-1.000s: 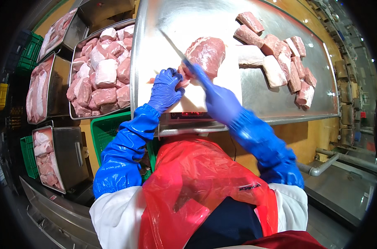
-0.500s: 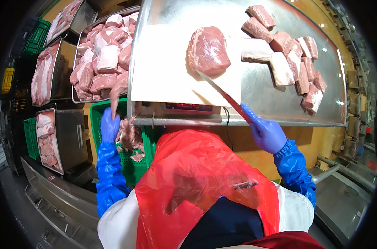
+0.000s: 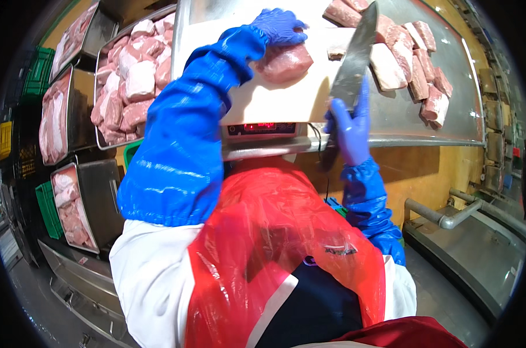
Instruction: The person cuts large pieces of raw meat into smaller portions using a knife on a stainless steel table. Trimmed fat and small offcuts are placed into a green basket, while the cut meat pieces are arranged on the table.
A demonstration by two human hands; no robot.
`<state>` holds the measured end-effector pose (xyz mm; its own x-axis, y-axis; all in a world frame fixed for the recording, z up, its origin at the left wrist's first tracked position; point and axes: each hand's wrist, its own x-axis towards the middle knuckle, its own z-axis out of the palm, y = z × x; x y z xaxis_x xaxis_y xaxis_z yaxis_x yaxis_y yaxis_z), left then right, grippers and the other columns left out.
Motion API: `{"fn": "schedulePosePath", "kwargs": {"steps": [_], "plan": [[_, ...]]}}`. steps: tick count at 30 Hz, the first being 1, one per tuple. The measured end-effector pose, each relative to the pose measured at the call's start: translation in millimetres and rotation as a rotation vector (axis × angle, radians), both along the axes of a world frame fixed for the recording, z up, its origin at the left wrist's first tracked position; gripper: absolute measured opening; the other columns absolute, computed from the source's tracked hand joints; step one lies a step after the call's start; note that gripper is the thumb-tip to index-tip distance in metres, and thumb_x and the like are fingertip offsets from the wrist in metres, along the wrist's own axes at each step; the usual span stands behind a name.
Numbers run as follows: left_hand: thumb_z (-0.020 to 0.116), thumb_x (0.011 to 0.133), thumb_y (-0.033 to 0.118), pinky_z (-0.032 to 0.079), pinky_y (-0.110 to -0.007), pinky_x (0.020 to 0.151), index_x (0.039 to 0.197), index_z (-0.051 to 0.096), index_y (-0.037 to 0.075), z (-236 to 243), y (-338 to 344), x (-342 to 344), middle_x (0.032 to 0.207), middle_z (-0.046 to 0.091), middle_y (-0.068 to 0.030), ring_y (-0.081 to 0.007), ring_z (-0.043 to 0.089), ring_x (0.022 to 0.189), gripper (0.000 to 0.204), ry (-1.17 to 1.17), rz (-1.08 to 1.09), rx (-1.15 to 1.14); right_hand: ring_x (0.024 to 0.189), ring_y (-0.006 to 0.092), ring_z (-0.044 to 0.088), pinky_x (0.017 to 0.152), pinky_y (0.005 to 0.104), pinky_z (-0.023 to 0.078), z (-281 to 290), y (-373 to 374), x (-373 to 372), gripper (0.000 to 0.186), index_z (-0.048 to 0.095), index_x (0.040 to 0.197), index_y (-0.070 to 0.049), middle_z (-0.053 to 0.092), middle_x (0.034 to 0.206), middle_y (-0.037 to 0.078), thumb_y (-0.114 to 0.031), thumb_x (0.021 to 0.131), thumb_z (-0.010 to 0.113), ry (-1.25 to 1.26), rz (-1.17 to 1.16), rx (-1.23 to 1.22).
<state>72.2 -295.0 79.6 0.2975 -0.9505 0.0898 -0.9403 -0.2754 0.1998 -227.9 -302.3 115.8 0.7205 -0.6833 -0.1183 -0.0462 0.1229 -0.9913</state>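
Note:
On the white cutting board [image 3: 263,103] lies a thick block of raw meat [image 3: 286,64]. My left hand [image 3: 277,26] reaches across the board and presses on its far end, the bent fingers partly hiding it. A long, broad-bladed knife [image 3: 355,64] is gripped in my right hand [image 3: 353,133], the blade pointing up and away, to the right of the block and apart from it. Several cut pieces of raw meat [image 3: 410,72] lie on the steel table [image 3: 437,130] to the right, close to the knife tip. Both hands wear blue gloves.
A scale with a lit red display [image 3: 260,128] sits under the board's near edge. At left stand a steel tray of meat chunks [image 3: 141,78] and several other meat containers [image 3: 71,203]. A green crate [image 3: 132,152] is mostly hidden behind my left sleeve.
My left hand has left the strip of meat it held over the green crate and moved onto the block. My right hand has raised the knife off the board and turned it upward.

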Motion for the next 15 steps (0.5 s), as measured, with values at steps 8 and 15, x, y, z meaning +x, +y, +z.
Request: {"fn": "schedulePosePath", "kwargs": {"steps": [8,15], "plan": [[0.054,0.099,0.021,0.053,-0.046,0.082,0.108,0.063,0.003,-47.0,138.5,-46.5,0.098,0.066,-0.0214,-0.0407,0.066,0.089,0.022,0.24,0.353,-0.405,0.065,0.0109,0.057,0.055,0.0254,0.05,-41.9,6.4,66.9,0.074,0.017,0.16,-0.018,0.061,0.091,0.006,-0.004,0.097,0.053,-0.181,-0.029,0.131],[0.058,0.096,0.021,0.052,-0.048,0.08,0.109,0.062,0.002,-50.0,181.4,-87.1,0.105,0.063,-0.0214,-0.0423,0.063,0.09,0.023,0.295,0.686,-0.625,0.062,0.0075,0.053,0.054,0.0223,0.047,-35.1,-40.9,136.1,0.066,0.03,0.157,-0.013,0.061,0.085,0.003,-0.011,0.096,0.056,-0.075,0.238,-0.106]]}}
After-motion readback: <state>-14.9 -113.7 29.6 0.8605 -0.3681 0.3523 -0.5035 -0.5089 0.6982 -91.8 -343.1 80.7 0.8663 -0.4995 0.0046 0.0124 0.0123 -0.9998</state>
